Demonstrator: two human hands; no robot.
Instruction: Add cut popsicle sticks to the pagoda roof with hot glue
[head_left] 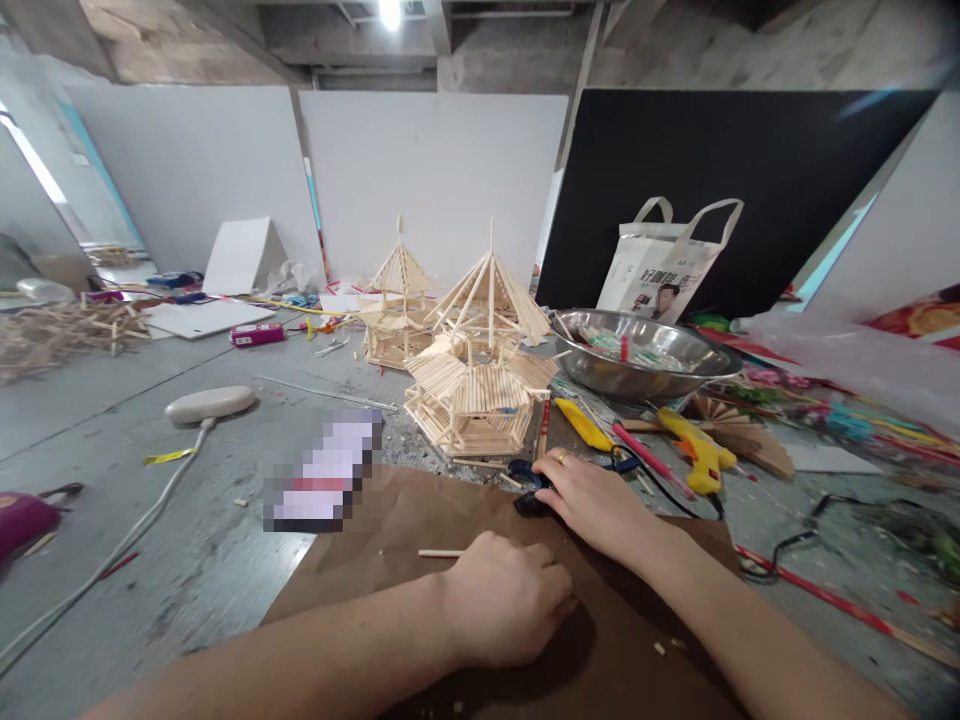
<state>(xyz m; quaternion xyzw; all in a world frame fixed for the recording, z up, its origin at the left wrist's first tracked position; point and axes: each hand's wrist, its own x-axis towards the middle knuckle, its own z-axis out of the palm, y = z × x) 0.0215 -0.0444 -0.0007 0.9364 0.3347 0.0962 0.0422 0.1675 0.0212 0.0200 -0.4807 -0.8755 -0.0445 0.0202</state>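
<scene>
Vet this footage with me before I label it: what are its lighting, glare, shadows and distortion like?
In the head view, the white ceiling light is blown out, a dark shadow falls on the brown paper sheet beside the bare left hand, and the round silver metal bowl shows bright highlights; the head view's margins look stretched, and pixelation covers a flat lilac rectangular object.

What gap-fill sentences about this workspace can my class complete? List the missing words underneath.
1. The right hand wears a ____ on one finger.
2. Paper coloured ____ lies beneath the left hand.
3. The board behind the white bag is coloured ____.
4. The glue gun is mainly ____.
Missing words: ring; brown; black; yellow.
</scene>
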